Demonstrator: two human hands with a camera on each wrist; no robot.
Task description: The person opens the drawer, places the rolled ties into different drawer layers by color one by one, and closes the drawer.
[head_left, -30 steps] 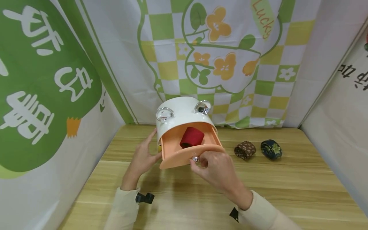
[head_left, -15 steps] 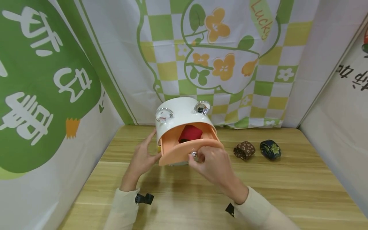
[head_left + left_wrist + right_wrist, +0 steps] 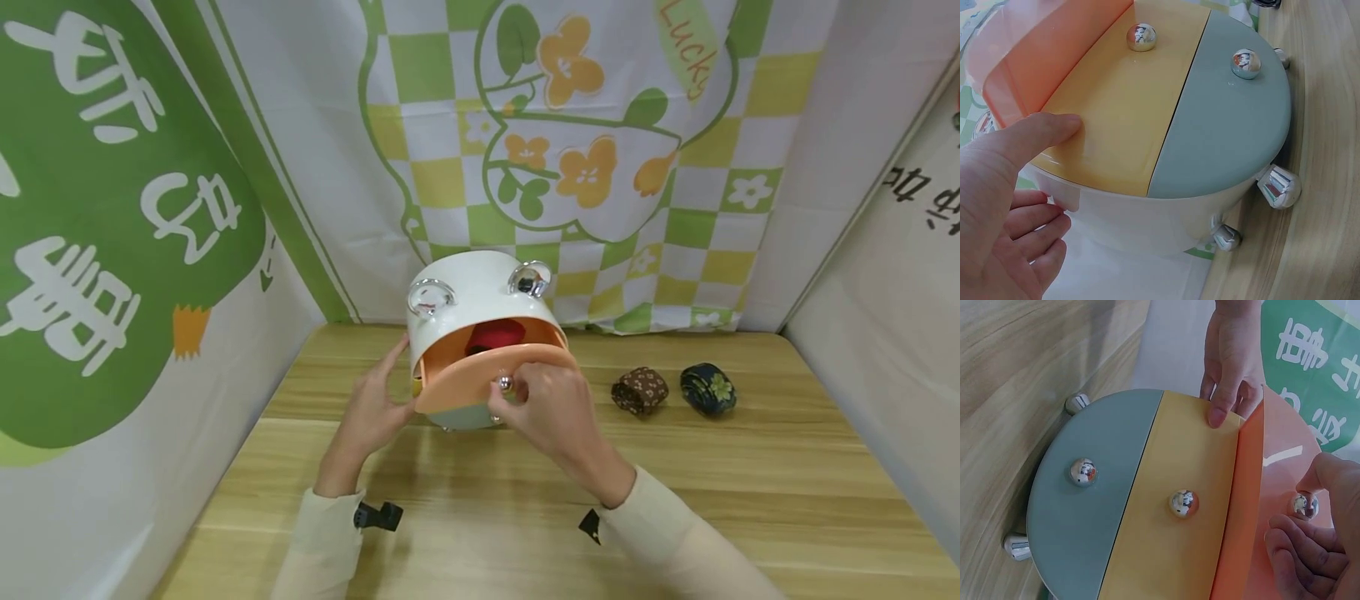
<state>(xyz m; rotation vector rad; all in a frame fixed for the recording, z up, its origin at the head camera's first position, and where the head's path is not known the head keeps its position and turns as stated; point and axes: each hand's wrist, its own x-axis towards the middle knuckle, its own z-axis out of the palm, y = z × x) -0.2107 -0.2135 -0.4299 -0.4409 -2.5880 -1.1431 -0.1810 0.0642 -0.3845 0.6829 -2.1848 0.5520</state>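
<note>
A white rounded desktop drawer box (image 3: 480, 287) with two chrome rings on top stands on the table. Its orange top drawer (image 3: 457, 383) is pulled partly out, with a red rolled necktie (image 3: 501, 333) inside, half hidden behind the drawer front. My right hand (image 3: 551, 408) pinches the drawer's chrome knob (image 3: 1304, 505) between thumb and fingers. At the box's left side, my left hand (image 3: 375, 412) rests its thumb on the yellow middle drawer (image 3: 1125, 112), its other fingers loosely bent along the white wall. Below sits the teal bottom drawer (image 3: 1229, 125). Both lower drawers look flush.
To the right of the box lie a brown patterned rolled necktie (image 3: 639, 390) and a dark floral one (image 3: 707, 389). Printed cloth walls (image 3: 585, 208) enclose the wooden table (image 3: 480, 517) at the back and sides. Chrome feet (image 3: 1279, 186) support the box.
My right hand has moved the orange drawer inward, toward the back of the box. Less of the red necktie shows, and the teal drawer front has come into sight. The left hand stays put.
</note>
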